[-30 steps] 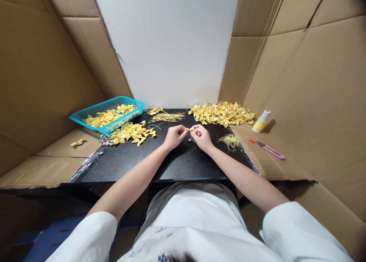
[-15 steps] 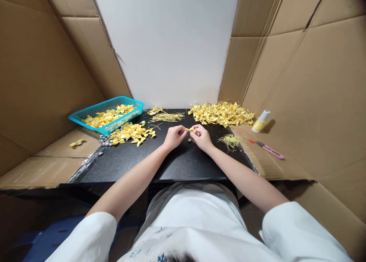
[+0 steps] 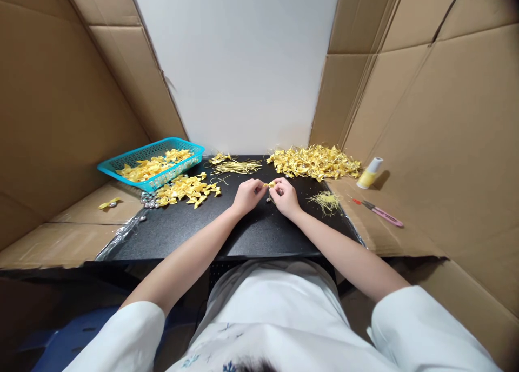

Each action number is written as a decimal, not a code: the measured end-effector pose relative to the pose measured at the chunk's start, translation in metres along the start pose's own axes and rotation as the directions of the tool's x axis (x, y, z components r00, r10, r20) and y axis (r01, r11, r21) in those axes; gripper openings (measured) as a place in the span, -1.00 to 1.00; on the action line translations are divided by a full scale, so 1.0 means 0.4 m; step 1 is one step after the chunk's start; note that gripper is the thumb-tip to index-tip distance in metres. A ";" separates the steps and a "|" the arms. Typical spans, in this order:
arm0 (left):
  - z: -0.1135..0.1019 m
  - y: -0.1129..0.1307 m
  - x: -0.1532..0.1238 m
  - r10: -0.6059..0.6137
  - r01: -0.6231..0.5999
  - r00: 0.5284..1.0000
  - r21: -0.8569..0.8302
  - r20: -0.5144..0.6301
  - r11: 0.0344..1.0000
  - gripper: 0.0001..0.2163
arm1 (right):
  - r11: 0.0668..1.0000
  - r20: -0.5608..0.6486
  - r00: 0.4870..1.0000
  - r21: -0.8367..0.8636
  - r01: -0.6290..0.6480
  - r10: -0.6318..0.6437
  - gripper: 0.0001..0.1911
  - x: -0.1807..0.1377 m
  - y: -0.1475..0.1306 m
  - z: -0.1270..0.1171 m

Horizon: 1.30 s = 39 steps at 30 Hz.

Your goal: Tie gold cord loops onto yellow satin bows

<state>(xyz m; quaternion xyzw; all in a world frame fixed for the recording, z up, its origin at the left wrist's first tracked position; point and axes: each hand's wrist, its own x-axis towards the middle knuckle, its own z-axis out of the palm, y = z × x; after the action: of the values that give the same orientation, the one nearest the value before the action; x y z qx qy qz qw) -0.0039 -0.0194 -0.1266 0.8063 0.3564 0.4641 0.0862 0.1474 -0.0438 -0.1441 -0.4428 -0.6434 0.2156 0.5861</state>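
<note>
My left hand [image 3: 248,194] and my right hand [image 3: 286,197] meet over the middle of the black table [image 3: 203,231]. Both pinch a small yellow ribbon bow [image 3: 270,184] between their fingertips. A tiny metal piece [image 3: 268,200] lies on the table just below the bow. Loose yellow bows [image 3: 187,188] are scattered to the left of my left hand. A large heap of finished yellow bows [image 3: 314,161] lies behind my right hand.
A teal basket [image 3: 152,164] with yellow bows stands at the back left. Gold thread strands [image 3: 237,167] lie at the back centre, yellow thread clippings [image 3: 326,200] to the right. A thread spool [image 3: 370,172] and pink snips [image 3: 379,212] rest on cardboard. Cardboard walls enclose both sides.
Almost nothing differs; both hands stay pinched on the bow, with only slight finger shifts.
</note>
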 end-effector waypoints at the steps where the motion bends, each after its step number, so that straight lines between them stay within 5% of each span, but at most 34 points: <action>1: 0.001 0.000 -0.001 0.000 0.000 1.000 0.000 -0.007 1.000 -0.78 | 1.000 -0.012 1.000 -0.010 0.011 -0.011 -0.72 -0.003 -0.003 0.002; 10: 0.015 0.002 -0.009 -0.021 0.019 0.999 -0.025 -0.041 0.999 -0.80 | 1.000 -0.066 0.998 -0.017 0.017 -0.018 -0.74 -0.009 -0.002 0.019; 18: 0.001 -0.009 -0.004 -0.052 0.049 0.995 -0.030 -0.091 0.998 -0.77 | 0.977 0.062 0.997 0.201 -0.067 0.056 -0.74 0.016 0.005 0.002; 23: -0.003 -0.005 -0.001 -0.011 0.009 0.997 -0.028 -0.073 1.000 -0.77 | 0.924 0.147 0.977 0.326 -0.198 0.157 -0.56 0.024 0.017 0.003; 39: -0.002 -0.021 0.000 0.163 -0.164 0.985 0.024 0.049 0.986 -0.76 | 0.911 0.247 0.932 0.250 -0.327 0.267 -0.65 0.064 0.006 -0.025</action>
<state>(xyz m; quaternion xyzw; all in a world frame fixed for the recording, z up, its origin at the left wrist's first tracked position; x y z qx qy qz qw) -0.0088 -0.0137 -0.1301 0.8447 0.2932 0.4456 0.0448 0.1597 -0.0240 -0.1292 -0.4213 -0.5878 0.4384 0.5337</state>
